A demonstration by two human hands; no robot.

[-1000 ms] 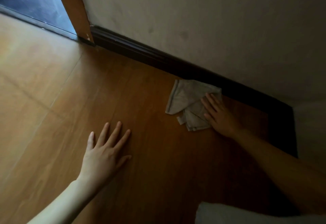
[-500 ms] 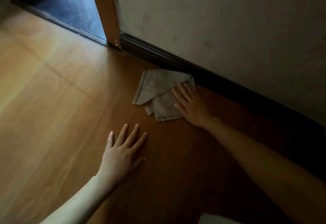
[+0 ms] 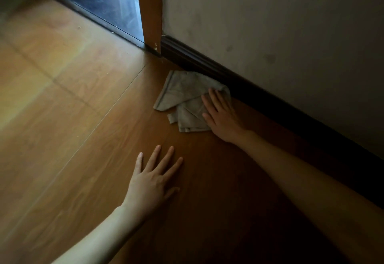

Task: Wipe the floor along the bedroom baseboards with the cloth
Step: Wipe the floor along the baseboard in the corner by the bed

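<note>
Right hand, fingers flat, presses cloth against baseboard near door frame; left hand splayed on floor; cloth part hidden.

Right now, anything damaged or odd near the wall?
Minor only: the door frame has pale chips at its foot, the wall shows dark smudges, and crumbs dot the floor near the threshold.

We press our right hand flat on a grey cloth touching the dark baseboard at two o'clock. Our left hand rests spread on the wooden floor at six o'clock.
</note>
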